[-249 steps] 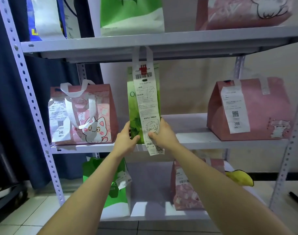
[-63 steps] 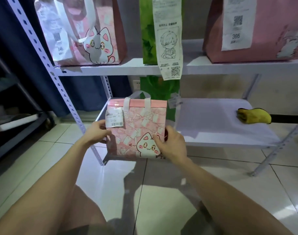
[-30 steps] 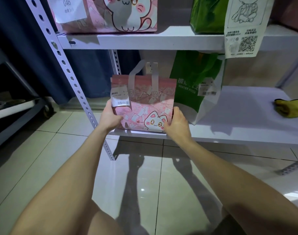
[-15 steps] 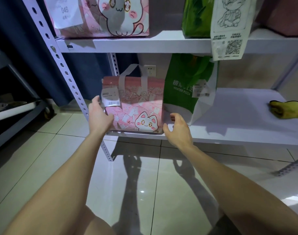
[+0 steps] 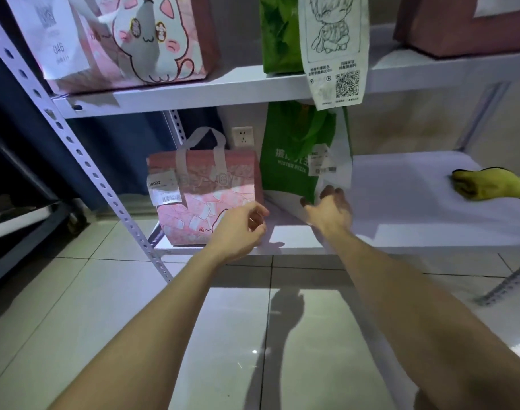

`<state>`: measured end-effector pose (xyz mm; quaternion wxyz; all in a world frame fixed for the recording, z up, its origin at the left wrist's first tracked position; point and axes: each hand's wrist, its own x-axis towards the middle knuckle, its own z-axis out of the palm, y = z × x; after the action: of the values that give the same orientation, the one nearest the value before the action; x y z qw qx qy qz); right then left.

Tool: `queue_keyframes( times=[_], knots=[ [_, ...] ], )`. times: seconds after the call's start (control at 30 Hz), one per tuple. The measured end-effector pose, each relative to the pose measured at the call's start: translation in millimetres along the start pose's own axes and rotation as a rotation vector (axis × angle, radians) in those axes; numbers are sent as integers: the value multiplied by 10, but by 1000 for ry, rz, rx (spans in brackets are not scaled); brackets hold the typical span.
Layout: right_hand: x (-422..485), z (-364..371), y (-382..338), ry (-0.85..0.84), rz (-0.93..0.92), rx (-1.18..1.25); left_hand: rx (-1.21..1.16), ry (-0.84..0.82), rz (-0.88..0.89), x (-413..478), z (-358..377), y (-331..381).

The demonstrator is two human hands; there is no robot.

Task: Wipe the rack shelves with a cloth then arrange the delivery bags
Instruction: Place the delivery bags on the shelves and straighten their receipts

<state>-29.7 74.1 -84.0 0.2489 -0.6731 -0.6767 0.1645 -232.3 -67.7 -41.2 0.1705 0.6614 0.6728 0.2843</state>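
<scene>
Head view: my left hand [image 5: 238,229] is loosely curled and empty in front of the small pink cat-print fabric bag [image 5: 205,199], lower centre-left on the white metal shelf [image 5: 400,208]. My right hand [image 5: 329,211] touches the green-and-white nonwoven bag [image 5: 294,161]; I cannot tell whether it grips. The folded yellow cloth [image 5: 489,183] lies at centre right, so wiping appears done and arranging well advanced. The upper bags are cut off.

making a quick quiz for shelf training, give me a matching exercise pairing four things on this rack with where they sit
Things:
1 small pink bag
2 green pizza bag
3 yellow cloth
4 long receipt

Places:
a hangs past the upper shelf edge
b lower shelf, right end
c lower shelf, left end
d lower shelf, middle

Pairs: 1-c; 2-d; 3-b; 4-a
</scene>
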Motion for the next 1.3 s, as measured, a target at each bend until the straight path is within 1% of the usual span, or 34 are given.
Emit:
queue_keyframes(
  times=[0.07, 0.17, 0.3, 0.37, 0.43, 0.5, 0.57, 0.67, 0.73, 0.8, 0.87, 1.0, 1.3],
  knots=[
    [131, 0, 19, -30, 16, -14, 27, -56, -7, -20, 80, -4],
    [182, -72, 204, -12, 43, 15, 24, -87, 2, -2, 139, -10],
    [15, -339, 698, -33, 84, 186, -85, -78, 36, 27, 265, 106],
    [-29, -516, 949, -44, 47, 127, -143, -82, 15, 46, 370, 202],
    [-80, -669, 1155, -28, 39, 98, -84, -79, -2, 94, 491, 283],
    [-129, -771, 1313, -10, 29, 108, -8, -70, -59, 194, 612, 382],
    [-176, -825, 1409, -11, 7, 111, -2, -82, -169, 322, 752, 502],
    [-195, -843, 1438, -79, -56, 198, -75, -163, -262, 471, 998, 635],
    [-193, -835, 1415, -144, -65, 300, -111, -146, -304, 520, 1125, 649],
    [-183, -798, 1406, -155, -60, 337, -159, -103, -333, 559, 1219, 637],
    [-164, -765, 1428, -150, -48, 335, -210, -83, -347, 588, 1285, 636],
    [-105, -768, 1527, -154, -20, 271, -270, -100, -349, 604, 1379, 627],
    [-32, -822, 1599, -222, 39, 245, -258, -138, -317, 503, 1398, 747]
  ],
)
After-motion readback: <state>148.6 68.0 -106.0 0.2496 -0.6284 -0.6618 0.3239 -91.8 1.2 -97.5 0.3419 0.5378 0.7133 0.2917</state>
